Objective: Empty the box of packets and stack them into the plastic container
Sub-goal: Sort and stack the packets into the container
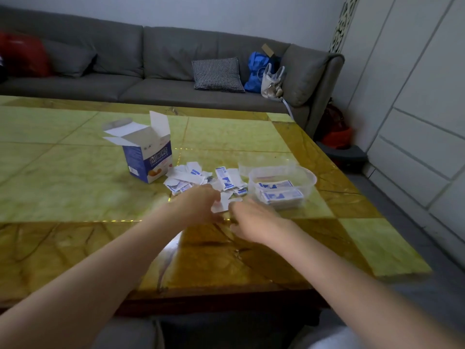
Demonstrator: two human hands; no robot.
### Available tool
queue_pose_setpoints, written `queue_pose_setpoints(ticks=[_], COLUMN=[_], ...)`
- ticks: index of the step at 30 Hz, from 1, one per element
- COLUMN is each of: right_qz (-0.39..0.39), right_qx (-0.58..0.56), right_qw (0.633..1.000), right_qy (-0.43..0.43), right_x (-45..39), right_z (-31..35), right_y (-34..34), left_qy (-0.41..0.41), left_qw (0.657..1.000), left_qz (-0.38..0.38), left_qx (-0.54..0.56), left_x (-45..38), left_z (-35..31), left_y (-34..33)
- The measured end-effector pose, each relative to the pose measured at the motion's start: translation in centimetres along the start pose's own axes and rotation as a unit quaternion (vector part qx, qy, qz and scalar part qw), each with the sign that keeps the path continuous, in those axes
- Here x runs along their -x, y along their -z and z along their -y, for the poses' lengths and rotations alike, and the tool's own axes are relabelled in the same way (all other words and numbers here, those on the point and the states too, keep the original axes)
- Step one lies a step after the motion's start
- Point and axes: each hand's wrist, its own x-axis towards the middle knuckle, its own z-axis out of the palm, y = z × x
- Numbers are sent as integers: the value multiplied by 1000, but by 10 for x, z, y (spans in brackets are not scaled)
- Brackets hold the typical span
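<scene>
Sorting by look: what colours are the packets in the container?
White with blue print, on the packets in the head view.

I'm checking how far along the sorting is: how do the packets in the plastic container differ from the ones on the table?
The packets in the plastic container lie flat in neat stacks; the packets on the table lie scattered and overlapping. The contained ones sit inside the plastic container; the loose ones lie between it and the open box. Both are white and blue.

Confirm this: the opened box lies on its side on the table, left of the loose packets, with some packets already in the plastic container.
Not quite. The head view shows the box standing upright with its flaps open, not lying on its side. The rest holds.
</scene>
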Motion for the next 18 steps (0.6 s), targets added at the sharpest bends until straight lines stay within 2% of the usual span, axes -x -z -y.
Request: queue_pose_setpoints(ticks=[3, 5, 10, 13, 16, 18], right_qz=[-61, -96, -108, -158, -187, -202], right_qx=[-30, -66, -101, -92, -94, -143], right_qw=[997, 991, 989, 983, 978, 969], right_qy=[41, 61, -5, 7, 5, -3], right_x=[-2, -7, -16, -19, -22, -23], right_z=[2, 2, -8, -11, -11, -11], right_y=[-13, -18, -20, -23, -25, -24], left_qy=[2, 9, 24, 4, -26, -24], left_qw=[998, 997, 992, 990, 991, 989], left_qz=[-45, -73, -127, -139, -129, -147], left_qx=[-33, -17, 10, 25, -11, -6], left_x=[-1, -1, 5, 6, 8, 9], left_z=[7, 11, 15, 19, 21, 21], left_y=[-4, -5, -10, -9, -7, -7])
